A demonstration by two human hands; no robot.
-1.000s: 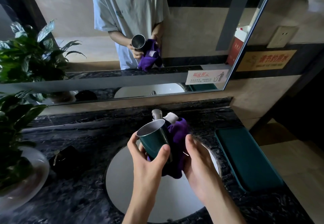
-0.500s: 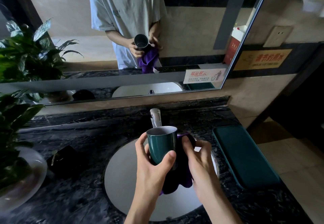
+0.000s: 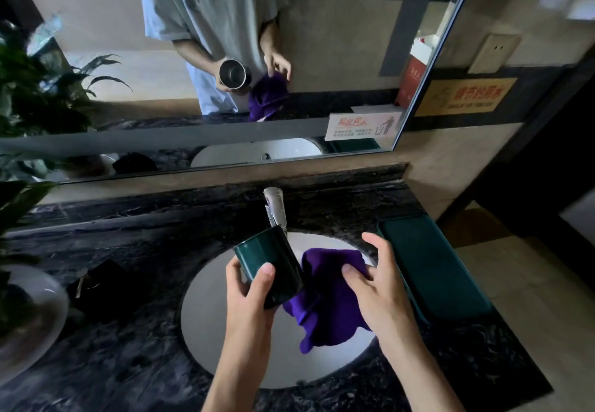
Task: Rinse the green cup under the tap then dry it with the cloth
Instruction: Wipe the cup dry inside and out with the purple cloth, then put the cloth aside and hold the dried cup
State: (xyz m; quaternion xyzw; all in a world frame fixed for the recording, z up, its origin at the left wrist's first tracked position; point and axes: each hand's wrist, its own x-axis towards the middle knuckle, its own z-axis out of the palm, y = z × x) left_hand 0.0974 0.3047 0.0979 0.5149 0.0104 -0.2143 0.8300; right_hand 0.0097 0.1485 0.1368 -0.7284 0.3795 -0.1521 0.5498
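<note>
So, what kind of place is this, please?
Probably a public washroom: a white basin set in a dark marble counter, a tap above it, a wide mirror, and printed wall signs.

- Cup [image 3: 269, 265]: dark green outside, glossy; metallic silver inside, per mirror reflection.
- Cloth [image 3: 325, 299]: deep purple, plain.
- Basin [image 3: 225, 331]: white.
- Countertop [image 3: 128, 347]: black stone with pale grey veining.
- Tap [image 3: 275, 205]: shiny chrome.
- Tray [image 3: 431, 266] right of basin: dark teal-green.
- Wall sign [image 3: 463, 97]: yellow-gold, red characters.
- Mirror sticker [image 3: 362, 126]: white, red lettering.
- Plant [image 3: 29, 96]: dark green leaves; its pot [image 3: 35, 321] white.
- Shirt [image 3: 209, 9] in mirror: pale grey.
</note>
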